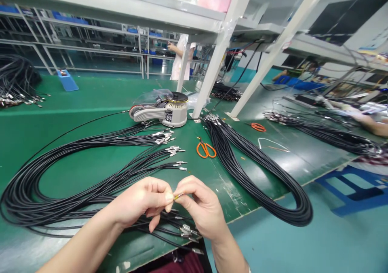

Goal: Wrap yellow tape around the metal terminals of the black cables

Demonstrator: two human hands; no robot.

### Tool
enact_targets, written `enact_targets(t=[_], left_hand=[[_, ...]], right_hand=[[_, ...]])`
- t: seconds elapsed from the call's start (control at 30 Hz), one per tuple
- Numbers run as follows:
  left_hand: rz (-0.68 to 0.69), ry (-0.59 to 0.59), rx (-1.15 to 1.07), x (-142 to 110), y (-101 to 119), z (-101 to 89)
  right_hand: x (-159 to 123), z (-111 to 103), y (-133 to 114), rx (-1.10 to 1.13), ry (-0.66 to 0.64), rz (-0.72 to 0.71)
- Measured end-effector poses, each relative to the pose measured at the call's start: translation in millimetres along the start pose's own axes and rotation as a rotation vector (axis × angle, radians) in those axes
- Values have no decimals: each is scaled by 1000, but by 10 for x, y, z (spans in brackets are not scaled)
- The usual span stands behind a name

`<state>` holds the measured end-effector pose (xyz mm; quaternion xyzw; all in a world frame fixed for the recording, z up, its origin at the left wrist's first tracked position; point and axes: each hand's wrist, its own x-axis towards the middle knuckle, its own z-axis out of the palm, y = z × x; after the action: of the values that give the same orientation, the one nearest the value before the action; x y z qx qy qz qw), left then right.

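Both my hands meet over the near edge of the green table (91, 99). My left hand (142, 202) and my right hand (201, 208) pinch the same small yellowish piece (178, 196), perhaps tape on a cable end, between their fingertips. Under my hands lie black cables (60, 184) in a big loop, with metal terminals (189, 232) at their ends. More terminal ends (171, 149) fan out further back.
A grey tape dispenser (165, 109) stands mid-table. Orange scissors (206, 149) lie to its right, beside another black cable bundle (257, 176) hanging past the table edge. Other scissors (258, 127) and cable bundles lie further right. A person in white (182, 58) stands far back. A blue stool (354, 188) is at the right.
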<state>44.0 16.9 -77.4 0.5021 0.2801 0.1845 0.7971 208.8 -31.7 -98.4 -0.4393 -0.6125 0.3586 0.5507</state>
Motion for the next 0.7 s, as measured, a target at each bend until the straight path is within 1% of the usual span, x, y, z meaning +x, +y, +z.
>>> enact_targets(t=[0.03, 0.07, 0.13, 0.2, 0.27, 0.33, 0.43, 0.53, 0.6, 0.7], left_hand=[[1, 1, 33, 1, -4, 6], [15, 32, 82, 4, -8, 22], [77, 160, 231, 7, -13, 77], [159, 301, 430, 8, -22, 144], [230, 383, 616, 9, -38, 197], [264, 397, 738, 14, -55, 222], [283, 342, 818, 36, -72, 227], [323, 296, 887, 72, -82, 238], [336, 297, 930, 99, -91, 260], [319, 287, 960, 134, -100, 294]], right_hand=[[11, -33, -5, -17, -23, -8], [20, -67, -14, -23, -33, 7], [35, -137, -41, 11, -38, 95], [40, -200, -73, 83, -36, 202], [37, -240, -98, 126, -27, 275], [28, -250, -108, 105, -9, 309], [10, -230, -102, 37, 9, 324], [-15, -227, -103, -12, 8, 303], [-35, -256, -119, -49, -25, 283], [-61, -322, -144, -120, -125, 263]])
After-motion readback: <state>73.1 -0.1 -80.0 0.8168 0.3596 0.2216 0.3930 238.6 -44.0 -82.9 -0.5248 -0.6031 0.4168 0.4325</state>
